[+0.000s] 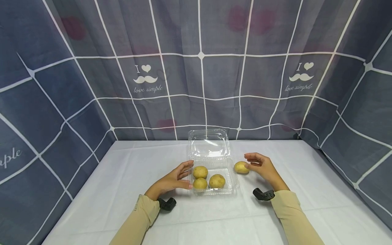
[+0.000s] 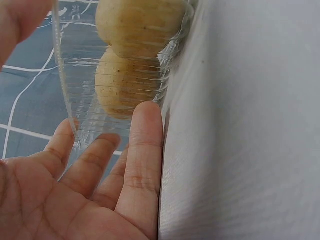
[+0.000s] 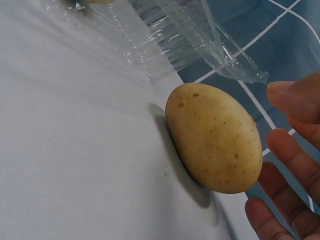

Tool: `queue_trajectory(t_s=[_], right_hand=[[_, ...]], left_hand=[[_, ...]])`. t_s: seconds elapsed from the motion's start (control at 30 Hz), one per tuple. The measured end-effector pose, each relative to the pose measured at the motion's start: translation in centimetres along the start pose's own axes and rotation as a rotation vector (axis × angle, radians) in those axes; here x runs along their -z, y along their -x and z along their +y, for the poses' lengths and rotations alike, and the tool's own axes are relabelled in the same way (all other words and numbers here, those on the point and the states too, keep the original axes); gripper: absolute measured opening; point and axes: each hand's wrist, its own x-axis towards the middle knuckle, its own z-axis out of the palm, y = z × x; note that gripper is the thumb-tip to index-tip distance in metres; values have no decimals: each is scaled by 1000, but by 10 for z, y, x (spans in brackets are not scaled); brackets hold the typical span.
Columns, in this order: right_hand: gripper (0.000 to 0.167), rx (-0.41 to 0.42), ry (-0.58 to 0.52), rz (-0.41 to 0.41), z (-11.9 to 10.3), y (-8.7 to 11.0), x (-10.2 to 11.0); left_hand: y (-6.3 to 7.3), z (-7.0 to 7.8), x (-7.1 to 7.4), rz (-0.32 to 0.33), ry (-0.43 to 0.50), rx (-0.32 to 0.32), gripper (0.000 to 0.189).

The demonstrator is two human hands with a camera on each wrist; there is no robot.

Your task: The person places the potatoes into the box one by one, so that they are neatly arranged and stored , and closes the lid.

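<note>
A clear plastic clamshell box stands on the table with its lid raised at the back. Inside lie three potatoes: one at back left, one at front left and one towards the right. My left hand is at the box's left side; in the left wrist view its fingers lie extended along the ribbed wall. Just right of the box, a loose potato rests on the cloth. My right hand is beside it, fingers spread and loosely bent, without a visible grip; exact contact is unclear.
White cloth covers the table. A dark grid-patterned curtain rises behind it and along both sides. Each wrist carries a black camera mount.
</note>
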Motion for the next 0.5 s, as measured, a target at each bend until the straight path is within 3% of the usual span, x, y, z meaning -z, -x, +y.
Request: queue_trajectory(t_s=[0.33,0.5], right_hand=[[51,-70,-43,-36,13,2,0],[52,-60,-78,-40,17,3,-2]], left_hand=[[0,1,0,0,-3,3,104],[0,0,0,1,-8,7,104]])
